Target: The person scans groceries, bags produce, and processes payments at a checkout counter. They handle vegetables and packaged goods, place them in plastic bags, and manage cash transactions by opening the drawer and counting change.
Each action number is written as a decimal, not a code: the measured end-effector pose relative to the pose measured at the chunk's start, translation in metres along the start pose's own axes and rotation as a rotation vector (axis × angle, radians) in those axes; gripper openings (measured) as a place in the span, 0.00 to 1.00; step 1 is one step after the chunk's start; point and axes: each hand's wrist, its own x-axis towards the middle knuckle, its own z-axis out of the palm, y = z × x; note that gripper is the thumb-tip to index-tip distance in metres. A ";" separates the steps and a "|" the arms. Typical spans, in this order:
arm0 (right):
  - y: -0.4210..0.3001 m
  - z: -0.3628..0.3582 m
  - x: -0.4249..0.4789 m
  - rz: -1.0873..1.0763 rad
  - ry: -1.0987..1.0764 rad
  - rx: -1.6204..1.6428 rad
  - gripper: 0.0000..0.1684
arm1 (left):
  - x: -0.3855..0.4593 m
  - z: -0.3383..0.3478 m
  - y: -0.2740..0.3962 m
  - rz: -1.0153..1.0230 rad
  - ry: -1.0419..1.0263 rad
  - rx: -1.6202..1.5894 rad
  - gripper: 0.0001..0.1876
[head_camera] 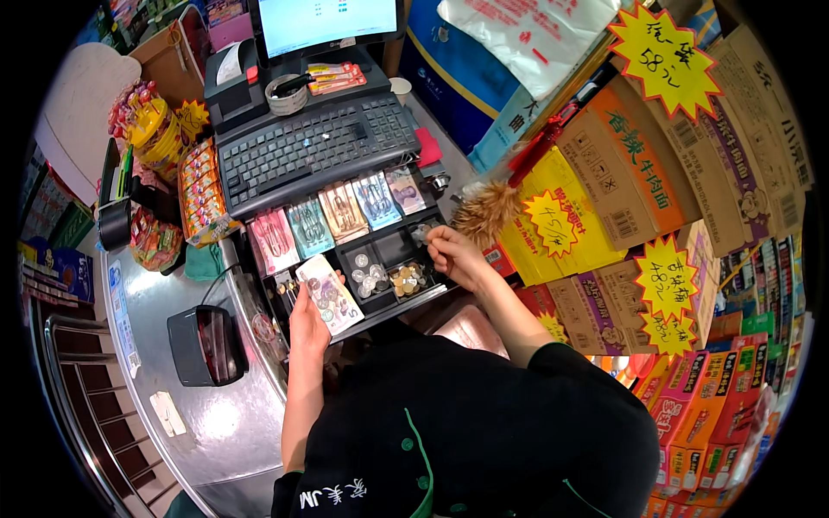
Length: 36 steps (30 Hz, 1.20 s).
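Observation:
My left hand (pixel 309 324) holds a stack of banknotes (pixel 322 275) by its edge, with several coins lying on the top note. My right hand (pixel 455 256) is over the right part of the open cash drawer (pixel 382 313), its fingers curled; whether something small is between them cannot be made out. Under clips at the drawer's back lie sorted banknotes (pixel 341 212) in separate slots. Silver coins (pixel 369 277) fill one front compartment, and mixed gold and silver coins (pixel 408 280) another. A small crumpled clear plastic piece (pixel 421 234) lies just left of my right fingertips.
A black keyboard (pixel 317 142) sits above the drawer, below a monitor (pixel 330 22). At left are a candy box (pixel 201 191) and a black scanner (pixel 206 345) on the metal counter (pixel 220 440). A feather duster (pixel 489 210) and cardboard cartons (pixel 622 162) stand at right.

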 end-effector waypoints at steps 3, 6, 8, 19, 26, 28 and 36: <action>0.007 0.021 -0.008 -0.087 0.120 -0.755 0.10 | -0.001 0.002 0.000 0.006 -0.002 -0.008 0.28; 0.017 0.038 -0.017 -0.487 0.180 -1.542 0.09 | 0.000 0.000 0.000 -0.003 -0.018 -0.043 0.28; 0.022 0.043 -0.020 -0.533 0.225 -1.752 0.08 | 0.000 -0.001 0.000 -0.003 -0.029 -0.041 0.28; 0.027 0.042 -0.012 -0.606 0.197 -1.786 0.07 | -0.002 -0.001 0.002 -0.007 -0.033 -0.049 0.27; 0.032 0.038 -0.015 -0.524 0.267 -1.639 0.07 | -0.001 -0.001 0.001 -0.047 -0.072 -0.096 0.27; 0.030 0.033 -0.015 -0.475 0.264 -1.601 0.07 | -0.002 0.000 0.001 -0.045 -0.058 -0.090 0.27; 0.023 0.041 -0.012 -0.503 0.161 -1.792 0.12 | -0.002 0.004 0.003 -0.049 -0.051 -0.060 0.27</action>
